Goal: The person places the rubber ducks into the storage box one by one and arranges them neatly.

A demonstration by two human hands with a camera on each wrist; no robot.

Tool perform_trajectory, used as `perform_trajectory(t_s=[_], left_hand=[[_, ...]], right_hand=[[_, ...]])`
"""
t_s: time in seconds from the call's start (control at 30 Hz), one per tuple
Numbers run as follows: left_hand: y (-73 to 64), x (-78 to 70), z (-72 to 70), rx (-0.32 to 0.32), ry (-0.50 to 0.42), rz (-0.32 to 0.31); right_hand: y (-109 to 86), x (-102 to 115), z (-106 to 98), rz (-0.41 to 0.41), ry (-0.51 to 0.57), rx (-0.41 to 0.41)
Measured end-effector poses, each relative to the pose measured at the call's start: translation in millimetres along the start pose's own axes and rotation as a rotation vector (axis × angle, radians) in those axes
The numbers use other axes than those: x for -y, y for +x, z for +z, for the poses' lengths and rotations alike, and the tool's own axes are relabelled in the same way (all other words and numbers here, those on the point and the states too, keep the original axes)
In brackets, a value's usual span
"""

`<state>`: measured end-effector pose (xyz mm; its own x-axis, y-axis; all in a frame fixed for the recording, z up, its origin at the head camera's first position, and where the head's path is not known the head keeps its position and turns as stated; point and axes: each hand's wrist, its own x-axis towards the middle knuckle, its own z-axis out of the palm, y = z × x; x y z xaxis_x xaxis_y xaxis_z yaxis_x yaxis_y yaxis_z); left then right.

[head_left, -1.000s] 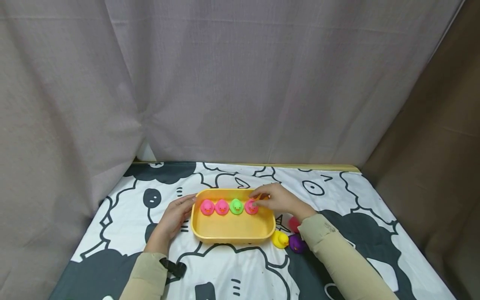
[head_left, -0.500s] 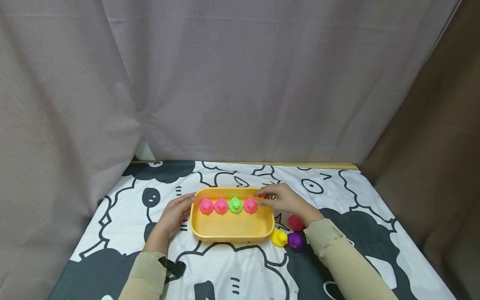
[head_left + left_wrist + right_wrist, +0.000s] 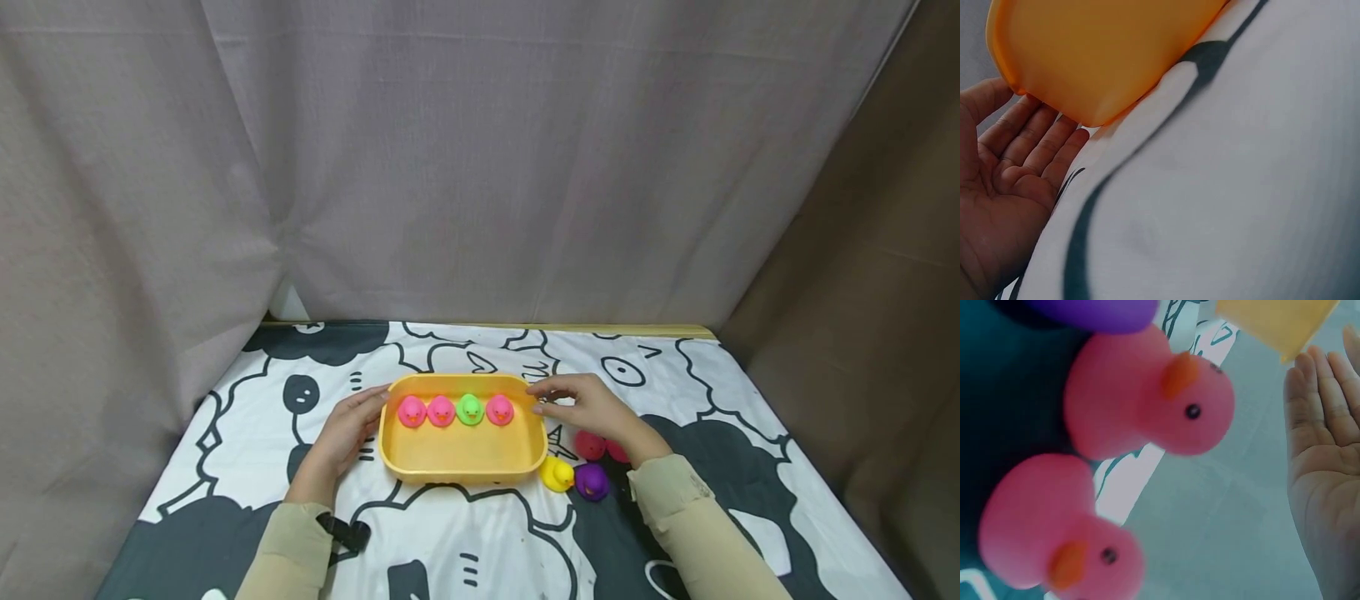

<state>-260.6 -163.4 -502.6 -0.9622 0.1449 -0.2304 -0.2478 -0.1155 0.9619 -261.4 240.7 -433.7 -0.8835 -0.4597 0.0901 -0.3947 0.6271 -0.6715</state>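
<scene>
A yellow tray (image 3: 465,465) stands on the patterned cloth, with a row of rubber ducks along its far half: two pink ducks (image 3: 441,411) at the left, a green duck (image 3: 470,409), then another pink duck (image 3: 499,409). My left hand (image 3: 348,433) rests at the tray's left side; the left wrist view shows straight fingers (image 3: 1038,134) against its outer wall and the thumb close by. At the right rim is my right hand (image 3: 588,408), its thumb and fingertips beside the tray's upper right corner. In the right wrist view its fingers lie straight, holding nothing.
Right of the tray sit a yellow duck (image 3: 557,474), a purple duck (image 3: 592,482) and two more pink ducks (image 3: 1122,394), partly under my right forearm in the head view. A grey curtain (image 3: 480,167) hangs behind the table.
My right hand has let go of the rightmost pink duck in the row and drawn back right to the tray's rim. My left hand keeps its place.
</scene>
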Motion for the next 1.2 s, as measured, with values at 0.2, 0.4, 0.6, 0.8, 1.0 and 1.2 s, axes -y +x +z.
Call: perform_trajectory(t_s=[0.2, 0.4, 0.6, 0.8, 1.0, 1.2], left_hand=[[-0.1, 0.3, -0.4, 0.007, -0.011, 0.006], [1.2, 0.1, -1.5, 0.012, -0.015, 0.013], [2.1, 1.4, -1.5, 0.015, -0.009, 0.011], [1.6, 3.6, -2.3, 0.003, -0.001, -0.008], [1.9, 2.9, -1.2, -0.007, 0.006, -0.013], [0.9, 0.8, -0.1, -0.021, 0.016, -0.030]], right_hand=[[-19.8, -7.4, -6.1, 0.065, 0.029, -0.045], [-37.7, -20.7, -13.9, 0.097, -0.027, -0.069], [-56.2, -34.7, -16.3, 0.158, -0.099, -0.094], [-70.2, -48.0, -16.4, 0.220, -0.067, -0.089], [-78.3, -53.2, -19.9, 0.213, -0.061, -0.114], [-82.5, -57.9, -20.1, 0.263, -0.039, -0.099]])
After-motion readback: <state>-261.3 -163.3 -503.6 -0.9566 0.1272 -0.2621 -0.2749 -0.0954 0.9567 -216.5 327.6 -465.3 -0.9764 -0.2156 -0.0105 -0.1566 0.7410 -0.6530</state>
